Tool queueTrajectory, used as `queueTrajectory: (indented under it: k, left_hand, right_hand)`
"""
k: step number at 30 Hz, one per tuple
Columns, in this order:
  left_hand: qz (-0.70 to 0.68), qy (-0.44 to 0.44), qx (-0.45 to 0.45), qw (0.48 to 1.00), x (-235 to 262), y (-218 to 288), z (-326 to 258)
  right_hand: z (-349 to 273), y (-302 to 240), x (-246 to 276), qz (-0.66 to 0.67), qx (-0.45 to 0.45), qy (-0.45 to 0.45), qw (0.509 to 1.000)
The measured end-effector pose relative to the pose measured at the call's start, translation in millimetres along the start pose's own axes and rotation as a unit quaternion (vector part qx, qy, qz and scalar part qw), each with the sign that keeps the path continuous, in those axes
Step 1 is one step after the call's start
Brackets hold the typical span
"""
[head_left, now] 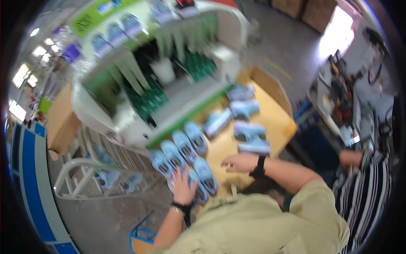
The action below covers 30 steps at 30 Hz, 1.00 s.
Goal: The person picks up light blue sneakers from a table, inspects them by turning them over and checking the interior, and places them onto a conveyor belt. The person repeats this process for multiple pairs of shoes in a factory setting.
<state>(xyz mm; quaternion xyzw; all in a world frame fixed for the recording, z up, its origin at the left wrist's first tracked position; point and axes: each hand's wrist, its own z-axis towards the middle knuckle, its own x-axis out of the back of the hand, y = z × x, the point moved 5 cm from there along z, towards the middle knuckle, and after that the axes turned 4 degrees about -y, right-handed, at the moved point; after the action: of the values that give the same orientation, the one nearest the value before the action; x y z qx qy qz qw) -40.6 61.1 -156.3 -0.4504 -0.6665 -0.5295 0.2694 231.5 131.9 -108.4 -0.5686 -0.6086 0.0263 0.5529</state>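
Pouches (186, 146) in pale blue lie in rows on a flat brown cardboard sheet (277, 114) at the centre of the head view, with a second loose cluster of them (249, 127) toward two o'clock of the first. The left hand (182, 186), fingers spread wide and palm down, presses flat on the nearest pouches at about seven o'clock of the row; it grips nothing. The right hand (239, 163), wearing a dark wrist strap, hovers or rests open just beside the row at four o'clock, also holding nothing; blur hides whether it touches the cardboard. Judging from this, a flat, even palm would keep the soft packs from sliding or overlapping. Behind, at eleven o'clock, a white and green display stand (160, 72) carries more blue packs on its top shelf and a white cup-like tub (163, 70) on a lower one. A person in a striped shirt (368, 190) stands at three o'clock.
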Motion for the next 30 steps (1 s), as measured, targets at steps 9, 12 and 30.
queueTrajectory:
  k: [9,12,30]
  left_hand:
    - [0.029,-0.099,0.022,0.994,-17,6,10]
    - [0.025,-0.104,0.022,0.994,-18,7,6]
    - [0.020,-0.129,0.042,0.991,-30,-10,14]
  right_hand:
    - [-131,92,-13,-0.100,-0.232,0.341,0.906]
    - [-147,159,-5,-0.070,-0.312,0.561,0.764]
    - [-25,86,-22,0.037,-0.031,0.056,0.997]
